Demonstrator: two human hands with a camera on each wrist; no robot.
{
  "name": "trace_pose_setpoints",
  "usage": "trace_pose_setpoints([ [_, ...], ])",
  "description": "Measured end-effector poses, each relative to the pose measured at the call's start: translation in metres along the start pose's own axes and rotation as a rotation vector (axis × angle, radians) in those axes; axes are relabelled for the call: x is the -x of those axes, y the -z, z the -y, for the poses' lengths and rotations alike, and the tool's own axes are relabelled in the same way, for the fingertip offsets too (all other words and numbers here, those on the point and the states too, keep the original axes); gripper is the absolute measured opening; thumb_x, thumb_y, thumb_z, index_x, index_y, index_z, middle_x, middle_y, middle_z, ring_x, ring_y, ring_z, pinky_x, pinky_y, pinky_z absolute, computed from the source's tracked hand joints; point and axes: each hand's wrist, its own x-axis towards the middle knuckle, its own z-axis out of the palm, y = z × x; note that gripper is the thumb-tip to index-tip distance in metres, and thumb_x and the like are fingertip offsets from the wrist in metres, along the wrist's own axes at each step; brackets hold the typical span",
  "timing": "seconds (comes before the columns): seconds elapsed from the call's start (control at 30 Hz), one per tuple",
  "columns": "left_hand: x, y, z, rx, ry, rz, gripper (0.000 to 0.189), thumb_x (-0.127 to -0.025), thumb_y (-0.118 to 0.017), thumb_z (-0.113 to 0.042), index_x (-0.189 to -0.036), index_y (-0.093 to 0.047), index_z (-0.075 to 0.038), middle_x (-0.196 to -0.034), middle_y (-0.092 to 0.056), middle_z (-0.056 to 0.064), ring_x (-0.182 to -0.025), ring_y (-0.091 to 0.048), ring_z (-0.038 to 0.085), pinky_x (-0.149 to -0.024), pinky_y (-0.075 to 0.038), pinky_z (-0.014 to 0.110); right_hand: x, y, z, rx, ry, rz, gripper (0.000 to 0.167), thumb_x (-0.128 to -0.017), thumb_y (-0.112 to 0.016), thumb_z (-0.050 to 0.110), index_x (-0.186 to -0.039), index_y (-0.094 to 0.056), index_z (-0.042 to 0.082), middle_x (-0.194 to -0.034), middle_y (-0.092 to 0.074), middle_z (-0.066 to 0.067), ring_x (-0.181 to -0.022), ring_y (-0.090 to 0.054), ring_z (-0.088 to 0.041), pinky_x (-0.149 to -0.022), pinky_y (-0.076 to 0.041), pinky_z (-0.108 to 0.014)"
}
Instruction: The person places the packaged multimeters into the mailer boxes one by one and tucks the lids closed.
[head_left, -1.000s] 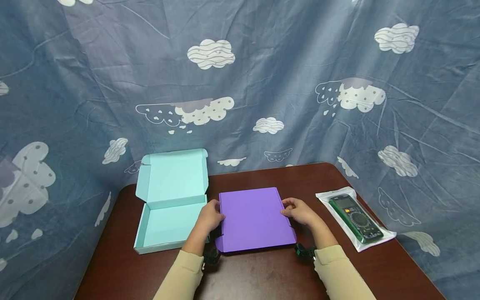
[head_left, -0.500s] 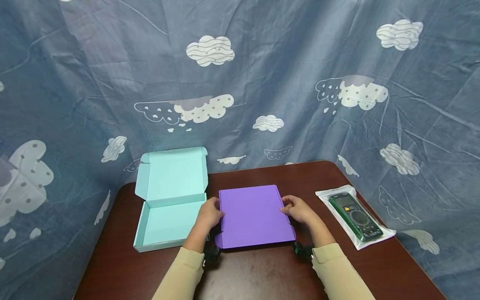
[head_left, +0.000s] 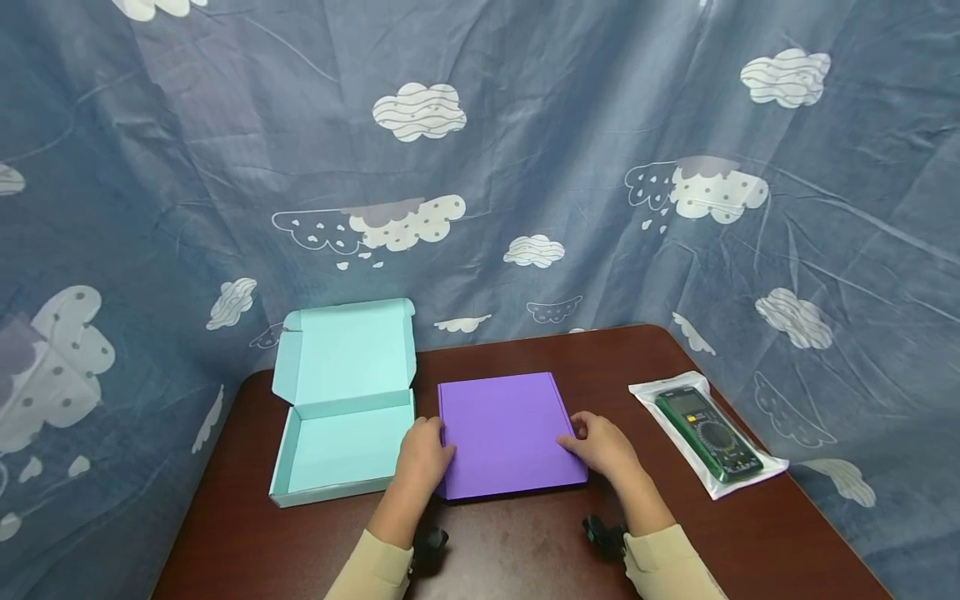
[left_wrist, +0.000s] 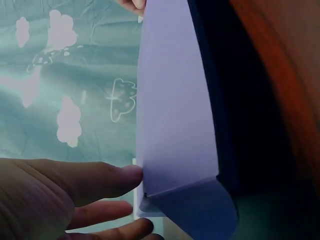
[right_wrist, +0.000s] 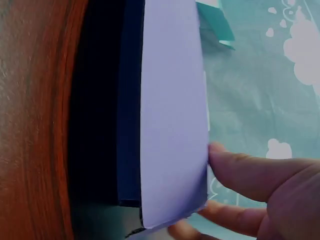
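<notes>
A flat purple cardboard box [head_left: 506, 433] lies on the table in the middle of the head view, its lid panel uppermost. My left hand [head_left: 423, 454] grips its left side near the front corner, thumb at the top edge. On the opposite side my right hand [head_left: 607, 446] pinches the front right part, thumb on the lid. The left wrist view shows the lid's front flap [left_wrist: 175, 100] with a small side flap [left_wrist: 200, 210] bent at its corner. Below the front flap is a dark gap, also seen in the right wrist view. Fingertips behind the sides are partly hidden.
To the left stands an open light-teal cardboard box [head_left: 345, 450], its lid [head_left: 356, 354] raised at the back. A green and black multimeter [head_left: 708, 433] in a clear bag lies at the right on the dark wooden table [head_left: 525, 550]. A blue cloud-print curtain [head_left: 525, 150] hangs behind.
Both hands have slid along the purple box's sides toward its front corners. The side flaps that stuck out at those corners now lie closer in. The teal box and multimeter stay put.
</notes>
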Motion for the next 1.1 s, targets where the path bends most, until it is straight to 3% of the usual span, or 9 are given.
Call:
trace_pose_setpoints([
  [0.17,0.016,0.003,-0.005,-0.032,0.031,0.029,0.027,-0.083,-0.084,-0.01,-0.098,-0.07,0.008,-0.084,-0.06,0.014,-0.077,-0.063,0.03,-0.071,-0.054,0.046,0.012,0.002,0.002,-0.002,-0.017,0.036,0.062,-0.082,-0.086,0.033,-0.122,-0.063,-0.008,-0.101,-0.068,-0.015,-0.092,-0.063,-0.031,-0.086,-0.052,-0.055],
  [0.3,0.025,0.003,-0.007,-0.029,0.046,0.024,0.022,-0.082,-0.083,-0.01,-0.083,-0.067,0.004,-0.077,-0.061,0.013,-0.068,-0.059,0.026,-0.063,-0.052,0.044,0.017,0.001,0.001,-0.015,-0.017,0.028,0.056,-0.081,-0.088,0.032,-0.116,-0.065,-0.007,-0.095,-0.068,-0.011,-0.086,-0.062,-0.027,-0.083,-0.053,-0.052],
  [0.43,0.03,0.0,-0.008,-0.003,0.046,0.019,0.022,-0.083,-0.082,-0.011,-0.078,-0.064,0.002,-0.075,-0.066,0.014,-0.065,-0.061,0.025,-0.06,-0.052,0.044,0.017,-0.001,-0.001,-0.014,-0.002,-0.002,0.053,-0.082,-0.087,0.03,-0.113,-0.066,-0.007,-0.094,-0.068,-0.011,-0.087,-0.061,-0.028,-0.084,-0.052,-0.052],
  [0.63,0.036,-0.003,-0.007,0.055,0.084,0.034,0.022,-0.086,-0.08,-0.011,-0.084,-0.063,0.004,-0.077,-0.067,0.018,-0.07,-0.066,0.032,-0.061,-0.053,0.047,0.019,-0.004,-0.001,-0.024,0.005,-0.009,0.052,-0.083,-0.086,0.028,-0.113,-0.065,-0.009,-0.088,-0.063,-0.008,-0.084,-0.058,-0.028,-0.081,-0.051,-0.05],
  [0.93,0.037,-0.001,-0.004,0.124,0.114,0.038,0.021,-0.085,-0.08,-0.01,-0.091,-0.069,0.007,-0.079,-0.069,0.017,-0.071,-0.064,0.027,-0.065,-0.054,0.047,0.024,-0.002,0.005,-0.017,-0.005,-0.014,0.053,-0.084,-0.085,0.025,-0.117,-0.065,-0.012,-0.083,-0.059,-0.005,-0.081,-0.056,-0.025,-0.078,-0.05,-0.048],
  [1.1,0.037,0.002,-0.003,0.163,0.128,0.05,0.026,-0.084,-0.081,-0.01,-0.097,-0.071,0.009,-0.086,-0.071,0.018,-0.078,-0.068,0.03,-0.07,-0.056,0.048,0.026,0.0,0.006,-0.039,-0.026,-0.007,0.057,-0.084,-0.086,0.026,-0.118,-0.065,-0.013,-0.089,-0.069,-0.009,-0.086,-0.064,-0.026,-0.082,-0.053,-0.051],
])
